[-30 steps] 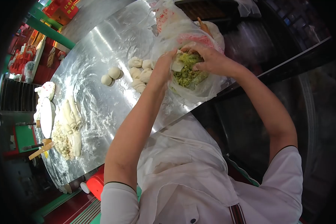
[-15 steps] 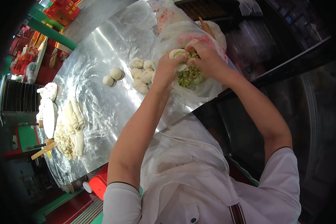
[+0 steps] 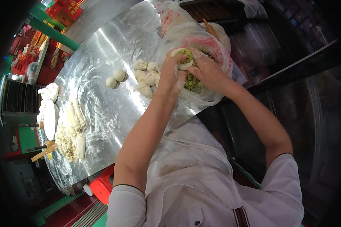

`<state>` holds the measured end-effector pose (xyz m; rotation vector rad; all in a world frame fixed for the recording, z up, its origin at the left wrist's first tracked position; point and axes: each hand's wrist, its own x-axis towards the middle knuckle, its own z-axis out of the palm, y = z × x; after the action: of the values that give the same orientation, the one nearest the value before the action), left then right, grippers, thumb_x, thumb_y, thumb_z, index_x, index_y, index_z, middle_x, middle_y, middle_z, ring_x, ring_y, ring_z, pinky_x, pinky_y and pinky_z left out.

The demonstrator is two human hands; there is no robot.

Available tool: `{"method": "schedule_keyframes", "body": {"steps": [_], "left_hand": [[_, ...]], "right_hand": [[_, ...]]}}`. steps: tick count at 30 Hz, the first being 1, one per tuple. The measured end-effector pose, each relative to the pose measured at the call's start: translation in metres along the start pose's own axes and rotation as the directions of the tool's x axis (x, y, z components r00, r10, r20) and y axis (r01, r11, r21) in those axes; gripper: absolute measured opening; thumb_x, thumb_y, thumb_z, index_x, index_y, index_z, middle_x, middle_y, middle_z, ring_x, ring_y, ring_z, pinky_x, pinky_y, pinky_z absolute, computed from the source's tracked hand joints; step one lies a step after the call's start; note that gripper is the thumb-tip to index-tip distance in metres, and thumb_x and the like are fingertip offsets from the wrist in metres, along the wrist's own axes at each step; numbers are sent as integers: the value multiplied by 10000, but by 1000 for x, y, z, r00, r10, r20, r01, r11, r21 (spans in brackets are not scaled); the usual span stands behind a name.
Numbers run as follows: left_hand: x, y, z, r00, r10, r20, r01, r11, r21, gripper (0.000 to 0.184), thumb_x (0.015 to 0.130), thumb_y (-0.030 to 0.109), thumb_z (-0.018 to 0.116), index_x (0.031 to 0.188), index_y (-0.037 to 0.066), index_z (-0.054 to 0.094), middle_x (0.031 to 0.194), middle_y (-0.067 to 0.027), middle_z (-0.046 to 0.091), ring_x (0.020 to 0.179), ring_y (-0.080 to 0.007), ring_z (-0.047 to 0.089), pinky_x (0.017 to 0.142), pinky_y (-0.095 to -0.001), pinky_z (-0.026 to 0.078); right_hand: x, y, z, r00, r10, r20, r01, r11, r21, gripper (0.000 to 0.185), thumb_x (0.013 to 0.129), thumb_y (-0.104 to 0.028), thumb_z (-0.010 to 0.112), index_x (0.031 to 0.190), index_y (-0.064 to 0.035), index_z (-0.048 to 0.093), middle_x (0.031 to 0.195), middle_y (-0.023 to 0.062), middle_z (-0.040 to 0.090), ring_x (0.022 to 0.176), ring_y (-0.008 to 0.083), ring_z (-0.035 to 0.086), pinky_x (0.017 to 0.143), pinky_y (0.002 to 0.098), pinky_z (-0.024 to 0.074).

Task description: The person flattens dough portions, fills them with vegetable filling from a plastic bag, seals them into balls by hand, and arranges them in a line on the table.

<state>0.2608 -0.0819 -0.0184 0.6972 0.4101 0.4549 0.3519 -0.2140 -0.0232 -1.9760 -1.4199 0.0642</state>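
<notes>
Cupping the dough [image 3: 185, 66] in my left hand [image 3: 170, 72], upper centre of the frame, I now see more green filling [image 3: 186, 57] on it than a moment ago, so it looks loaded. My right hand [image 3: 208, 70] curls beside it over the bag [image 3: 225, 56]; I cannot tell whether it grips.

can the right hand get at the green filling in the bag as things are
Likely yes: the right hand is at the open bag, with filling showing near its thumb. The left hand holds dough beside that patch, leaving it uncovered.
</notes>
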Motion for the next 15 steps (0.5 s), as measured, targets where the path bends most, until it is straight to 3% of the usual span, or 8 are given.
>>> {"method": "schedule_keyframes", "body": {"steps": [1, 3, 5, 7, 9, 11, 13, 15], "left_hand": [[0, 1, 3, 999, -35, 32, 37, 998, -50, 293, 976, 28, 507, 1267, 6, 538, 1193, -164, 601, 1065, -252, 640, 862, -358, 573], [-1, 0, 6, 996, -67, 62, 73, 992, -99, 281, 1000, 59, 501, 1273, 2, 533, 1204, -167, 603, 1101, -254, 627, 916, -376, 558], [-1, -4, 6, 999, -50, 1, 49, 987, 154, 284, 1042, 135, 499, 1286, -9, 520, 1228, -171, 602, 1093, -266, 630, 931, -371, 554], [-4, -5, 1, 999, -50, 14, 49, 996, 81, 267, 1042, 163, 527, 1260, 8, 529, 1168, -138, 604, 1038, -246, 631, 881, -371, 557], [-3, -2, 0, 998, -52, 30, 52, 999, 3, 253, 1042, 190, 554, 1234, 25, 538, 1109, -105, 607, 983, -225, 632, 832, -370, 559], [-7, 4, 4, 988, -94, 126, 105, 991, -86, 264, 1051, 203, 543, 1231, 11, 539, 1107, -110, 618, 921, -213, 643, 771, -348, 565], [-14, 7, 16, 986, -125, 114, 137, 985, -101, 270, 1053, 196, 534, 1239, 1, 536, 1110, -120, 623, 913, -214, 651, 773, -344, 574], [-14, 5, 19, 983, -154, 103, 166, 979, -115, 277, 1054, 189, 526, 1247, -9, 533, 1112, -129, 628, 905, -214, 659, 776, -339, 583]], "right_hand": [[-1, -5, 2, 1000, 1, 1, -1, 1000, -1, 575, 986, -200, 588, 1465, 68, 419, 1459, 242, 507, 1395, 363, 455, 1149, 428, 357], [-1, -14, 3, 990, -136, -28, 117, 926, -359, 635, 996, -263, 563, 1463, 119, 362, 1442, 284, 492, 1388, 406, 438, 1149, 459, 355], [0, -9, -1, 991, -121, 61, 134, 940, -315, 660, 989, -284, 580, 1469, 113, 360, 1445, 277, 494, 1394, 408, 428, 1155, 464, 342], [3, -3, -12, 983, -111, 146, 148, 951, -272, 686, 982, -305, 597, 1475, 107, 358, 1447, 271, 495, 1399, 409, 418, 1160, 470, 330], [8, -1, -32, 998, 23, 63, -32, 990, 136, 740, 954, -360, 643, 1481, 81, 367, 1468, 252, 482, 1409, 406, 401, 1164, 481, 314], [8, 8, -34, 994, 27, 105, -33, 998, 54, 749, 941, -375, 661, 1482, 59, 378, 1476, 245, 473, 1404, 406, 404, 1159, 480, 319], [8, 12, -31, 989, 35, 141, -31, 999, -30, 759, 928, -391, 679, 1483, 37, 388, 1484, 238, 465, 1399, 407, 406, 1155, 479, 324], [10, 13, -23, 990, -130, 51, 133, 990, -49, 762, 922, -410, 687, 1492, 1, 392, 1481, 251, 459, 1399, 411, 405, 1152, 465, 328]]}}
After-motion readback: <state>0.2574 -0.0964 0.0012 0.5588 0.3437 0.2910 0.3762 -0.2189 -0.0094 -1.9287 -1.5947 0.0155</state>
